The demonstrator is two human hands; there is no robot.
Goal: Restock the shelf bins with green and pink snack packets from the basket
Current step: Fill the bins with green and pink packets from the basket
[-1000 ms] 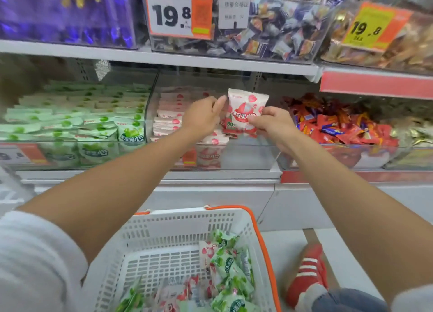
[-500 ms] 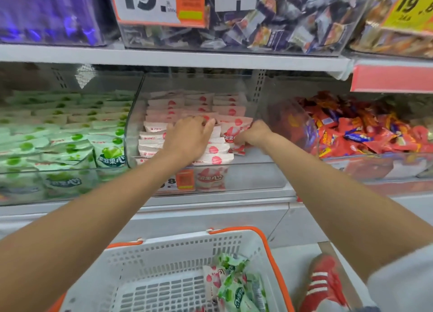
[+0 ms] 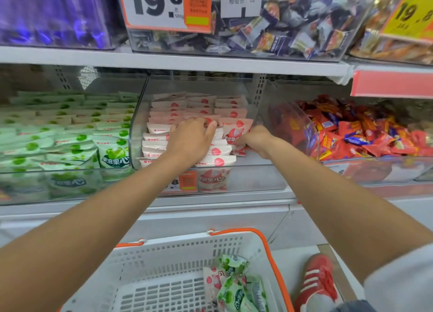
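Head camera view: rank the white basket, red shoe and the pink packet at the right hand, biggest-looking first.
1. White basket, largest, but nearest the camera.
2. Red shoe, partly cut off.
3. Pink packet, smallest, farther back.

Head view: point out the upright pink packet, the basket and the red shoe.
upright pink packet (image 3: 235, 130), head view, printed front.
basket (image 3: 187, 248), head view, far wall.
red shoe (image 3: 316, 276), head view, striped side.

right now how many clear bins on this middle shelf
3: green packet bin left, pink packet bin middle, red snack bin right; more may lie beyond the right edge.
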